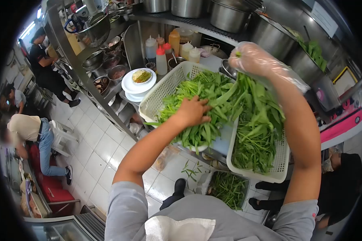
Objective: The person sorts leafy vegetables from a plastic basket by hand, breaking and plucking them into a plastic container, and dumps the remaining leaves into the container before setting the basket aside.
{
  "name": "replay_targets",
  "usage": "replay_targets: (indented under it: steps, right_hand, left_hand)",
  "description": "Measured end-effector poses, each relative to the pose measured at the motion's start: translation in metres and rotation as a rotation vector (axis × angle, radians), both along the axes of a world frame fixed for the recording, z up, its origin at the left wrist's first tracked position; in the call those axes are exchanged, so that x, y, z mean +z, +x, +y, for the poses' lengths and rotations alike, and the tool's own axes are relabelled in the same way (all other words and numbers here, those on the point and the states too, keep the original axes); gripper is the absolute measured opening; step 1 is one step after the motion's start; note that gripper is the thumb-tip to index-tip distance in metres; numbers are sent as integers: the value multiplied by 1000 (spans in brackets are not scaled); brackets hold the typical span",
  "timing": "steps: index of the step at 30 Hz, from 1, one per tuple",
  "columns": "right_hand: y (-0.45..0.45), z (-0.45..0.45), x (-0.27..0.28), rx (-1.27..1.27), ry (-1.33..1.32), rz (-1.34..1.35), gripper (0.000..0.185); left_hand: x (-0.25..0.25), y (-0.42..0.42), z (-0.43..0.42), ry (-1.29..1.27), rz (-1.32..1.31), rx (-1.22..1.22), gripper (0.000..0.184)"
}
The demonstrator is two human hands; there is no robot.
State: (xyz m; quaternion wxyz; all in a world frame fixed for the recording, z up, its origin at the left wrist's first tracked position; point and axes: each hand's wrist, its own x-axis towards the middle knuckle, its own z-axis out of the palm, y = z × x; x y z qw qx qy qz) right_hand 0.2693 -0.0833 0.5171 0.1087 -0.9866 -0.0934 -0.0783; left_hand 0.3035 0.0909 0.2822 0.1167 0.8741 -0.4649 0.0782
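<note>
My left hand (194, 112) is bare and rests with fingers spread on leafy greens (207, 86) in a white perforated basket (149, 105). My right hand (249, 60), in a clear plastic glove, is closed on a bunch of long green stems (255, 94) raised above a second white basket (281, 160). Leaves of the bunch hang down over the greens in that second basket. A stem end pokes out at the top of my right fist.
Squeeze bottles (161, 60) and stacked white plates (138, 82) stand beyond the first basket. Large steel pots (229, 16) line the upper shelf. A bin of green trimmings (228, 188) sits on the floor. Several people are nearby, at left and lower right.
</note>
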Motion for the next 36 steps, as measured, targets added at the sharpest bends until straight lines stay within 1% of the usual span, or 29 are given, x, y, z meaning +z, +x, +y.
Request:
replay_targets:
  steps: [2, 3, 5, 6, 7, 9, 10, 12, 13, 14, 16, 17, 18, 19, 20, 22, 23, 24, 25, 27, 28, 29, 31, 32, 33, 35, 36]
  right_hand:
    - [29, 20, -10, -155, -57, 181, 29]
    - [48, 24, -20, -154, -57, 186, 29]
    - [85, 30, -47, -117, -236, 159, 33]
    - [98, 31, -59, -120, -171, 142, 37]
    - [117, 30, -71, -116, -168, 143, 37]
    - [155, 32, -96, 10, -285, 182, 35]
    - [165, 38, -108, 14, -281, 184, 35]
    - [188, 48, -137, -89, -318, 325, 39]
    - [207, 42, -180, -88, -275, 330, 41]
    - [226, 36, -222, -89, -231, 333, 44]
    - [221, 40, -267, 81, -117, 412, 50]
    - [217, 42, -292, 81, -114, 419, 50]
    - [213, 45, -316, -2, 100, 256, 53]
    - [206, 53, -313, -86, 307, 90, 55]
    - [200, 49, -303, -89, 623, 318, 62]
    - [220, 32, -349, -116, 675, 323, 63]
    - [238, 23, -350, -101, 695, 293, 64]
    - [231, 25, -340, -59, 494, 197, 64]
    - [233, 21, -332, -59, 492, 185, 64]
    - [241, 8, -317, 178, 909, 300, 68]
    - [252, 10, -318, 447, 964, 122, 71]
    - [257, -2, -314, 272, 729, 149, 71]
    - [215, 18, -216, -3, 177, 270, 71]
    - [211, 18, -212, 18, 188, 136, 64]
    - [205, 16, -199, 14, 187, 130, 64]
    - [184, 14, -161, 11, -111, 135, 62]
    - [176, 13, -153, 8, -110, 135, 62]
  left_hand:
    - [-18, -6, 8, 30, -81, -23, 50]
    - [-25, -6, 11, 31, -76, -22, 50]
    - [-37, -8, 14, -79, -134, -27, 47]
    - [-46, -6, 13, -130, -143, -37, 46]
    - [-47, -6, 13, -126, -142, -33, 46]
    - [-51, -7, 14, -161, -113, -25, 45]
    - [-56, -4, 14, -206, -100, -42, 45]
    - [-63, -1, 16, -235, -89, -49, 45]
    - [-63, -1, 17, -267, -81, -60, 45]
    - [-60, -3, 17, -242, -42, -37, 44]
    - [-66, -3, 15, -201, -9, -30, 44]
    - [-68, 0, 14, -169, 17, -24, 44]
    - [-63, 2, 13, -64, 137, -14, 44]
    - [-66, 8, 10, -66, 144, -16, 44]
    - [-70, 9, 10, -123, 139, -13, 45]
    - [-74, 4, 11, -183, 149, -29, 46]
    - [-73, 8, 9, -189, 128, -39, 46]
    - [-73, 6, 9, -166, 129, -39, 47]
    - [-74, 4, 9, -138, 136, -38, 48]
    - [-76, 3, 11, -149, 117, -44, 48]
    - [-75, 3, 11, -165, 104, -45, 48]
    - [-73, 2, 11, -169, 99, -47, 48]
    - [-71, 0, 12, -166, 88, -38, 48]
    - [-71, -1, 12, -167, 84, -41, 48]
    - [-71, -1, 12, -170, 92, -37, 47]
    - [-71, -1, 11, -173, 98, -38, 47]
    - [-71, -1, 11, -172, 89, -35, 47]
